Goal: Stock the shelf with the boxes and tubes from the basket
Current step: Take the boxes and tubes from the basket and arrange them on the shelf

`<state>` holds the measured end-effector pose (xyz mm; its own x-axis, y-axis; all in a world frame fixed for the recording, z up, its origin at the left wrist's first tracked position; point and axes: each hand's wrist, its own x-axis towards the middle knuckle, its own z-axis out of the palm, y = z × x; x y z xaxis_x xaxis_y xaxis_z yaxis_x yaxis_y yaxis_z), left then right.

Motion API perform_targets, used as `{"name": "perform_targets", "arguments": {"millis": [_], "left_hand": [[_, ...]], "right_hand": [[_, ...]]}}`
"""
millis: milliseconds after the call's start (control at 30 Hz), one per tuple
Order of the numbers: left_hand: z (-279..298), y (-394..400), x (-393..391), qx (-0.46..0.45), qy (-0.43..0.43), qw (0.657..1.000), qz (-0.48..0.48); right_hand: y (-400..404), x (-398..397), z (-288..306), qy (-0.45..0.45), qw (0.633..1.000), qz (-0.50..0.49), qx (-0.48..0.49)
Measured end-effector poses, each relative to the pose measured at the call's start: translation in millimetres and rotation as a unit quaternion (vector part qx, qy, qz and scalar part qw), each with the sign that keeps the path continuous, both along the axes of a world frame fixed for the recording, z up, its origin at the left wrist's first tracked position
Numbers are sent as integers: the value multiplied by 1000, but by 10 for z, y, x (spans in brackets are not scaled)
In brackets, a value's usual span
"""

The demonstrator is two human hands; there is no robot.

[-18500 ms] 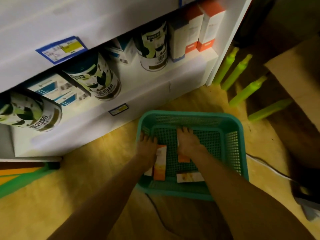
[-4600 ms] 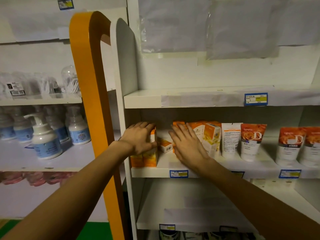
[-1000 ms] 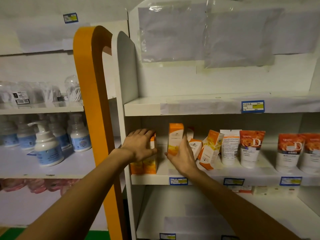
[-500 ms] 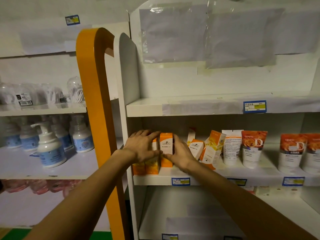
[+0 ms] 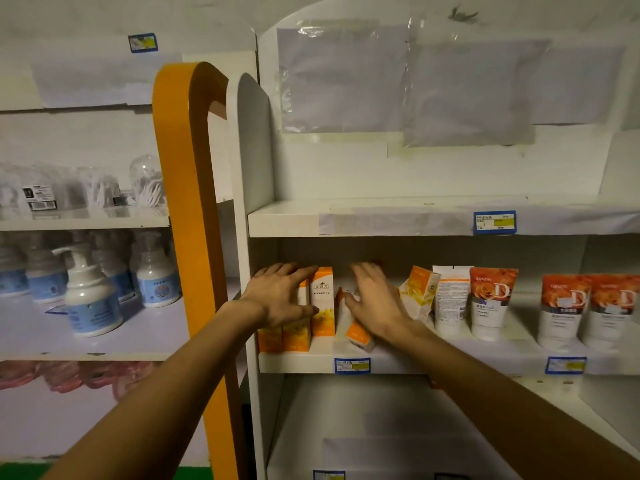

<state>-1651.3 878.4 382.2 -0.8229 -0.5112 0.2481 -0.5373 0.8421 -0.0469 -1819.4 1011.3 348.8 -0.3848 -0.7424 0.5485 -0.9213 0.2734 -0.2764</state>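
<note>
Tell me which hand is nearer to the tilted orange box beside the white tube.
Right. The right hand lies just left of the tilted orange box; the left hand rests on upright boxes farther left.

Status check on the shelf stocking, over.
Left hand steadying upright orange boxes. Right hand on a tipped box. Another box leaning beside it.

Orange-and-white boxes (image 5: 322, 301) stand upright at the shelf's (image 5: 398, 362) left end; another box (image 5: 356, 332) leans tilted beside them, tubes (image 5: 491, 303) further right.

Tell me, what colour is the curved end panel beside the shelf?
Orange, with a white panel right behind it. The head view shows the curved end panel clearly.
</note>
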Motion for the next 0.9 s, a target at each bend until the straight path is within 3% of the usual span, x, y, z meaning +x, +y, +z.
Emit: {"name": "perform_targets", "arguments": {"millis": [167,400,633,900], "left_hand": [[18,25,-1,13,-4,1000,6],[28,16,8,25,-5,1000,4],[18,5,-7,25,-1,1000,3],[16,1,-15,23,-1,1000,6]], "right_hand": [[147,-90,187,165,968,-109,156],[127,-143,182,158,929,-168,290],[141,-171,232,46,971,-111,207],[145,-109,146,-83,993,68,55]]}}
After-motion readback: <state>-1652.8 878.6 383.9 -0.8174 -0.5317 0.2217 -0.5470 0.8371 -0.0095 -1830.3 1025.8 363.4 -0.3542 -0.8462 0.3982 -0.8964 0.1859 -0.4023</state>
